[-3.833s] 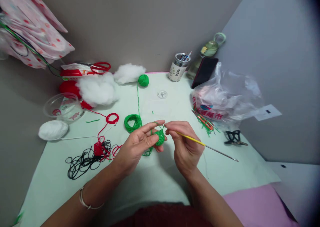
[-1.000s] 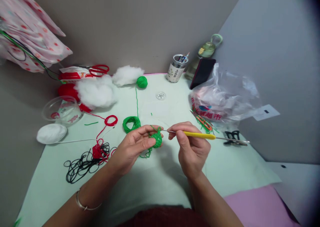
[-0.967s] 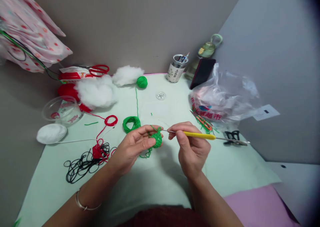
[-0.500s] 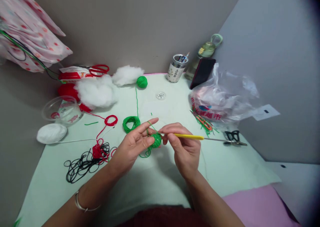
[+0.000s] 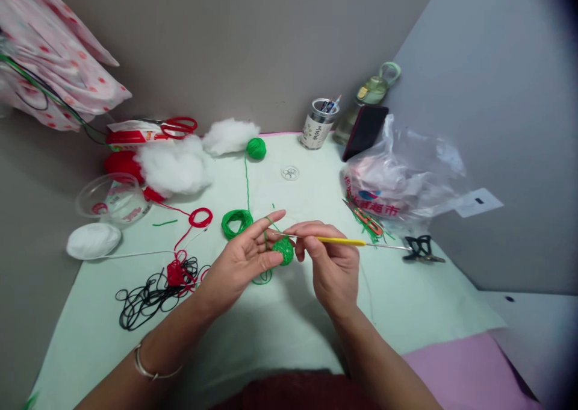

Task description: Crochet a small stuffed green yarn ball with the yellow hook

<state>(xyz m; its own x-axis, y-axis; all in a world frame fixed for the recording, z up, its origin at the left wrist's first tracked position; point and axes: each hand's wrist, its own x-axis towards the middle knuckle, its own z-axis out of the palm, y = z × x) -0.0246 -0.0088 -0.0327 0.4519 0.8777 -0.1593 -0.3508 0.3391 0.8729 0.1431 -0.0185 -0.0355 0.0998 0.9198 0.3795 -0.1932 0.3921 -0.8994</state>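
Observation:
A small round green crochet piece (image 5: 283, 252) is pinched between the thumb and fingers of my left hand (image 5: 246, 254). Green yarn runs over the raised left index finger down to the piece, and a loose loop hangs beneath it. My right hand (image 5: 335, 265) grips a crochet hook (image 5: 343, 241) by its yellow handle. The hook's metal tip points left, just above the top of the piece, close to the left fingers. Beyond my left hand lies a coil of green yarn (image 5: 236, 224), from which a strand leads up to a green yarn ball (image 5: 256, 149).
Tangled black cord (image 5: 144, 301), a white yarn ball (image 5: 94, 241), a clear plastic tub (image 5: 111, 198) and white stuffing (image 5: 174, 168) are at left. On the right sit a plastic bag (image 5: 406, 178), orange snips (image 5: 368, 220), a phone (image 5: 366, 132) and a pen tin (image 5: 318, 126).
The hook has tilted slightly, its tip shifting left and a little upward past the top of the green piece. My right hand has moved slightly left; my left hand stays nearly in place.

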